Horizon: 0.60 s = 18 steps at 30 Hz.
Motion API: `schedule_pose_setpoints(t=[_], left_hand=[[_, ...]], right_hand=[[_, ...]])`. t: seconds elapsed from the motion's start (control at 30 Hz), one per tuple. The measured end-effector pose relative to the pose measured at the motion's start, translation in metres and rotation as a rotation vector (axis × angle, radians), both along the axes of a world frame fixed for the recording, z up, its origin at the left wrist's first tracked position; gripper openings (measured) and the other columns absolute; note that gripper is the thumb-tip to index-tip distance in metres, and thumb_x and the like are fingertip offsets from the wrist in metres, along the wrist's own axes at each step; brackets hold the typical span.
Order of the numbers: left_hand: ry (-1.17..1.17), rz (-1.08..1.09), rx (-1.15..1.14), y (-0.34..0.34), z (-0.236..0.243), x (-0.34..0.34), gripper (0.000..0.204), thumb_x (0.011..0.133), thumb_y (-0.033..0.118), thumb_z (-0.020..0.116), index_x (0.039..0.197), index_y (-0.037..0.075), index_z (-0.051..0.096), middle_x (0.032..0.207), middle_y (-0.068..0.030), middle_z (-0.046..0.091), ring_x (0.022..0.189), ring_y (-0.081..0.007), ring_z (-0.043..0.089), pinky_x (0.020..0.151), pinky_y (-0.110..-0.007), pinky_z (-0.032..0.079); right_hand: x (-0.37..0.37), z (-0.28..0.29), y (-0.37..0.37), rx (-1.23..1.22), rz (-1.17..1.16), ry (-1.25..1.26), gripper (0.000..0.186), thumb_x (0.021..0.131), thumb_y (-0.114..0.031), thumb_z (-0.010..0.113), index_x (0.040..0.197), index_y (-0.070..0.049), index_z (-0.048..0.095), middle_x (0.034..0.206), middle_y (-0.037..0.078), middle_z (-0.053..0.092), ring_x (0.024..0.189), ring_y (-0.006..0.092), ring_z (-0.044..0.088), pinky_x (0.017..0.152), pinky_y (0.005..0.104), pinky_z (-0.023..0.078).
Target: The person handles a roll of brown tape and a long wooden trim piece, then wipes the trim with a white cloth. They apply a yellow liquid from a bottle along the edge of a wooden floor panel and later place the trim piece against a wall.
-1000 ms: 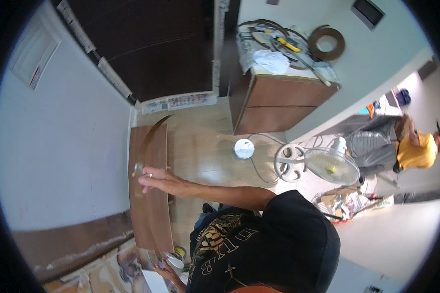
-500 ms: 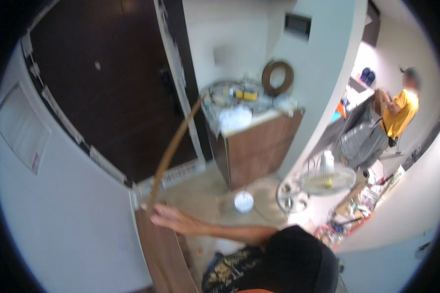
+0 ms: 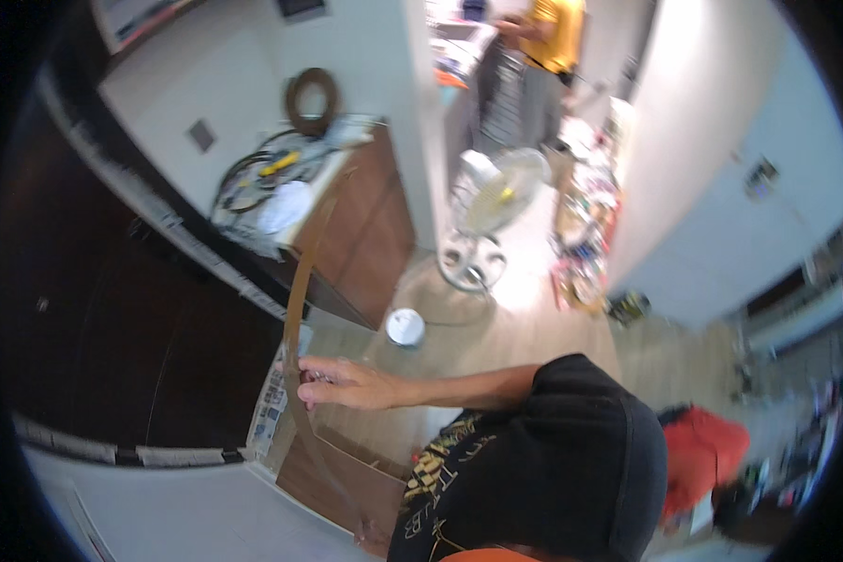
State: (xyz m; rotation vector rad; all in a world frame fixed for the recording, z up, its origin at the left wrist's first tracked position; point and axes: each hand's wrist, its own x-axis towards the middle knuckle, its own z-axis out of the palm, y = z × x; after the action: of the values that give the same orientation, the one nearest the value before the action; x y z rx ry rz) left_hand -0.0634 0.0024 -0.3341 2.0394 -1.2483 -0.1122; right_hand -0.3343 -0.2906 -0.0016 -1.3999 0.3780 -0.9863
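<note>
A long, thin brown strip (image 3: 296, 309), flexible and bowed, rises in front of the counter and runs down toward the lower edge. My right hand (image 3: 337, 384) is closed round its middle, with the arm in a black sleeve stretched out to the left. Down by the lower edge, my left hand (image 3: 373, 534) shows only partly and is blurred. The strip's lower part runs into its fingers, which look closed on it. Beneath the strip lies a brown wood-grain board (image 3: 347, 468).
A counter (image 3: 361, 220) bears a brown coil (image 3: 311, 101) and a yellow tool (image 3: 279, 164). A white round tub (image 3: 405, 328) and a fan (image 3: 501, 192) stand on the floor, beside clutter (image 3: 585, 220). A person in yellow (image 3: 553, 37) stands beyond; something red (image 3: 702, 459) is behind me.
My view has swung to the right, so the counter and fan appear further left. My right hand still grips the strip. My left hand has come into view at the lower edge.
</note>
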Motion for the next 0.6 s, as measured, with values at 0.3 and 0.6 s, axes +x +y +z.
schedule_pose_setpoints(t=[0.3,0.6], left_hand=[[0.022,-0.439,0.063,-0.072,0.002,0.044,0.034,0.093,0.018,0.073,0.115,-0.007,0.065,0.102,-0.0213,0.064,0.088,-0.0308,0.062,0.076,-0.041,0.049],[0.057,-0.736,0.105,-0.147,0.007,0.017,0.032,0.093,0.016,0.073,0.114,-0.007,0.065,0.099,-0.0206,0.065,0.084,-0.0283,0.063,0.071,-0.039,0.050]], right_hand=[[-0.108,-0.017,0.066,0.088,-0.444,0.130,0.057,0.105,-0.034,0.052,0.150,0.000,0.041,0.098,0.005,0.059,0.093,0.0135,0.059,0.085,0.0321,0.048],[-0.232,-0.034,0.139,0.248,-0.810,-0.146,0.057,0.104,-0.032,0.057,0.150,-0.001,0.040,0.102,0.004,0.058,0.095,0.0122,0.063,0.085,0.0290,0.052]])
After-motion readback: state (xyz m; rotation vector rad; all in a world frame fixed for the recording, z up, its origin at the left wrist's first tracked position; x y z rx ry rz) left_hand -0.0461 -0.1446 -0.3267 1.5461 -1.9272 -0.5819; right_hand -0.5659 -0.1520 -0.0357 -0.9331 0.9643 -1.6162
